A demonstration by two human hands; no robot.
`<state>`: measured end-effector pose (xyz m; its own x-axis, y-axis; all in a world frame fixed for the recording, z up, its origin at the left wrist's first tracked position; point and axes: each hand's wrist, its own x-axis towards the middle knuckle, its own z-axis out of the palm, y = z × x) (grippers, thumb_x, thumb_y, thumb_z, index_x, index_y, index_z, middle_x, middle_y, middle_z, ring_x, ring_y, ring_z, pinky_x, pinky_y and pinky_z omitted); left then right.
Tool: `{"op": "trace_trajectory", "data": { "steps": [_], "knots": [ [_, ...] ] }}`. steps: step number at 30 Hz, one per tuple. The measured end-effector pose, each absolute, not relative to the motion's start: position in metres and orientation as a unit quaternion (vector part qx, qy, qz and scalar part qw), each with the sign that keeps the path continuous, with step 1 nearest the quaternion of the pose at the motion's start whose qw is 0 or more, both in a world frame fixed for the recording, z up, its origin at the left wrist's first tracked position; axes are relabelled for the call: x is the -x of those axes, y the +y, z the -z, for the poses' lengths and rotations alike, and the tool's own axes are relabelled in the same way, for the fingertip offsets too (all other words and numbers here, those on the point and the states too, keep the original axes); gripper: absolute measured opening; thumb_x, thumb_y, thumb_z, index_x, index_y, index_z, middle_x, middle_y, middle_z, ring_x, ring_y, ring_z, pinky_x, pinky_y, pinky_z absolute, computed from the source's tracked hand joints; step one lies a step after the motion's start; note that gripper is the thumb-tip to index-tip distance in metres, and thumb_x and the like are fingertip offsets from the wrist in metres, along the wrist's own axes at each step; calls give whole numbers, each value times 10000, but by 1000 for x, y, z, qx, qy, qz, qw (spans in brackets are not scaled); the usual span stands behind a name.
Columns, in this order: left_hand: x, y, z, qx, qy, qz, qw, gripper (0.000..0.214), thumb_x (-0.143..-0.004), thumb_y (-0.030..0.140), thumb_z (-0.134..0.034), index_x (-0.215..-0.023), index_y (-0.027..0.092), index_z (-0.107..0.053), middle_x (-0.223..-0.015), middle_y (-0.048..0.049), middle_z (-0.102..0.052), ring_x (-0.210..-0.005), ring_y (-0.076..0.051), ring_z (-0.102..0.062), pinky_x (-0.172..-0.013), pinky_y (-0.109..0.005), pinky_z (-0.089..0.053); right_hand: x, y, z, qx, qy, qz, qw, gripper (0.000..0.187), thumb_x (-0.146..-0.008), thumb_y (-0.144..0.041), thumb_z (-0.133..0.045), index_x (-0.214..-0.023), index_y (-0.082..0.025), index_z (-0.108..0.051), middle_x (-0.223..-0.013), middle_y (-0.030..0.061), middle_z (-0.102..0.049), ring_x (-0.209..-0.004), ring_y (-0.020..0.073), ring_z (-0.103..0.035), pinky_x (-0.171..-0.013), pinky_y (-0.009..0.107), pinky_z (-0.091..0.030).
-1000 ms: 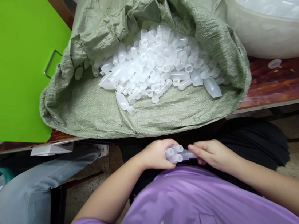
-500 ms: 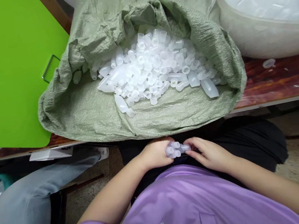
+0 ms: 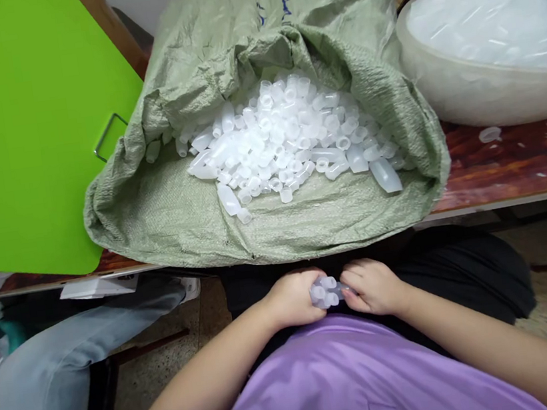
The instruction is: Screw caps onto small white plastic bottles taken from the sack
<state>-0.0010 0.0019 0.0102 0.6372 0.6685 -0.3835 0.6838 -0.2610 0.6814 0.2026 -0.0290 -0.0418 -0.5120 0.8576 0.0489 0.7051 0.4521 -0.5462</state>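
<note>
In the head view, my left hand (image 3: 296, 298) is closed around a small bunch of translucent plastic tubes (image 3: 324, 292), their round, open necks sticking out past the fingers. Close beside it, my right hand (image 3: 376, 287) has its fingers curled on another translucent piece at the right end of the bunch, mostly hidden by the fingers. Both hands are low over my lap, in front of the table edge. Just beyond them lies an open green woven sack (image 3: 179, 217). A heap of similar translucent plastic tubes (image 3: 278, 140) spills inside its mouth.
A large whitish bowl (image 3: 480, 93) piled with clear plastic pieces stands at the right on the reddish table (image 3: 514, 163). A bright green board (image 3: 16, 131) with a metal handle occupies the left. Another person's jeans-clad leg (image 3: 46, 389) is at lower left.
My right hand's fingers have closed in further over the piece at the end of the bunch. The camera view has shifted slightly, so everything sits a little lower.
</note>
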Motion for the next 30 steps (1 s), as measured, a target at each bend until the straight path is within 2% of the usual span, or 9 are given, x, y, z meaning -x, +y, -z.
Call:
{"op": "trace_trajectory", "data": {
  "steps": [8,12,15,19,21,23,25,27,30],
  "knots": [
    [0,-8,1,-787,462,-4,410,326,-609,259,-593,-928,192,-573,-831,-20,-645,-702,-171,-599,-617,-234,-455,-178,-32,66,575,-741,-311,154,530,-924,-306,-172,-547,-190,-526,-503,19,-562,-470,127,-526,-459,226,-375],
    [-7,1,5,-804,478,3,352,340,-658,261,-558,-988,181,-578,-956,-69,-651,-818,-226,-613,-702,-282,-483,-182,-18,61,597,-721,-323,136,443,-926,-312,-227,-838,-187,-643,-795,64,-693,-705,178,-636,-619,263,-469],
    [-13,14,6,-807,503,1,309,393,-699,236,-529,-1082,172,-584,-1101,-98,-629,-988,-273,-584,-869,-336,-457,-198,-9,42,605,-725,-310,111,342,-885,-295,-346,-1004,-182,-646,-990,130,-677,-882,249,-623,-754,348,-460],
    [-12,24,4,-826,475,1,305,299,-735,194,-500,-987,237,-655,-1103,-37,-643,-1060,-260,-559,-953,-342,-413,-219,-10,-14,561,-747,-352,47,248,-854,-341,-461,-795,-228,-673,-759,47,-682,-660,191,-623,-623,288,-465],
    [-10,25,1,-824,470,1,316,305,-737,182,-495,-986,246,-660,-1075,-26,-656,-1026,-248,-576,-930,-338,-429,-221,-7,-50,447,-789,-421,21,193,-862,-340,-487,-828,-246,-652,-794,5,-668,-681,144,-611,-614,236,-460],
    [-10,22,-3,-815,475,-3,332,345,-708,177,-522,-1029,225,-640,-1065,-35,-657,-990,-240,-591,-901,-323,-445,-220,6,-80,448,-815,-351,105,210,-893,-322,-448,-870,-224,-632,-827,20,-654,-749,141,-602,-666,233,-461],
    [-9,18,-7,-804,473,-17,361,409,-667,167,-551,-1070,211,-608,-1063,-33,-653,-956,-220,-601,-863,-289,-459,-217,30,-95,510,-826,-153,184,200,-883,-272,-452,-929,-183,-625,-881,65,-645,-824,184,-591,-731,287,-453],
    [-8,12,-11,-785,468,-40,403,449,-636,156,-566,-1081,215,-579,-1052,-18,-650,-918,-193,-609,-812,-249,-469,-214,59,-97,556,-816,7,160,214,-860,-201,-451,-982,-152,-621,-930,106,-635,-863,229,-579,-739,331,-444],
    [-2,4,-12,-730,483,-85,476,445,-621,169,-596,-1062,201,-545,-1017,-22,-649,-851,-163,-614,-732,-215,-473,-208,96,-87,541,-830,113,70,223,-806,-110,-461,-955,-149,-621,-885,109,-627,-787,234,-566,-647,328,-427]
  ]
}}
